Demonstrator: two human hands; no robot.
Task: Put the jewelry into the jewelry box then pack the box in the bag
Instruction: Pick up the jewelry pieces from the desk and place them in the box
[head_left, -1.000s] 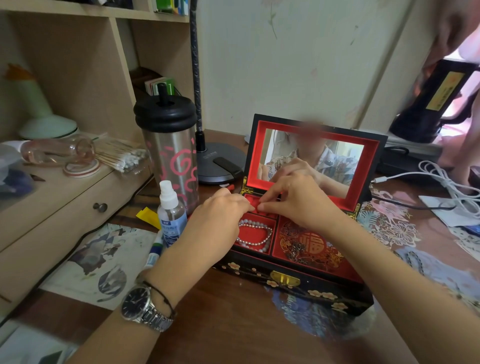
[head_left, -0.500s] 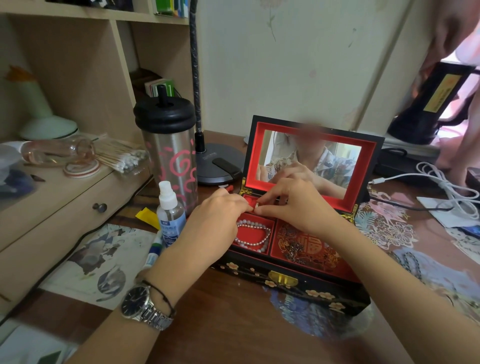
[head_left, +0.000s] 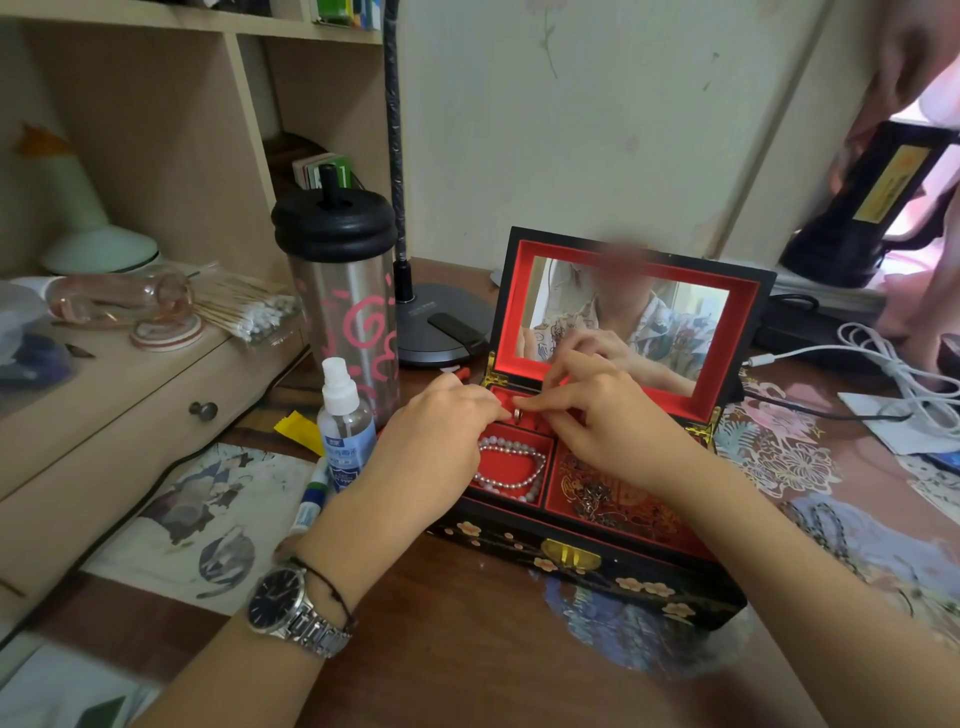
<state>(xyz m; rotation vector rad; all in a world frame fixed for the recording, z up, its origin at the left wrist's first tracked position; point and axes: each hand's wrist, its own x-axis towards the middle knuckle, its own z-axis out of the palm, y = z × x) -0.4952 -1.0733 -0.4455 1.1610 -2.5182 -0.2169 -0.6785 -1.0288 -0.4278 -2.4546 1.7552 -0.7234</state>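
Observation:
The black lacquered jewelry box (head_left: 587, 558) stands open on the desk, with a red lining and a mirror in its raised lid. A pearl bracelet (head_left: 511, 467) lies in the front left compartment. Dark jewelry (head_left: 592, 499) lies in the front right one. Both my hands meet over the back left compartment. My right hand (head_left: 608, 421) pinches a small silver ring (head_left: 518, 414) upright at the red padding. My left hand (head_left: 441, 436) is curled, its fingertips pressed against the padding right beside the ring. A dark bead string (head_left: 826, 525) lies on the desk right of the box.
Close left of the box stand a steel tumbler (head_left: 345, 312), a spray bottle (head_left: 345, 431) and a marker (head_left: 311, 501). A lamp base (head_left: 441, 327) sits behind. White cables (head_left: 893, 358) lie at the right. Another person's hand (head_left: 914, 57) holds a black bag-like object (head_left: 862, 208).
Both hands stay over the back left compartment with only small finger movements. The silver ring now shows between the fingertips.

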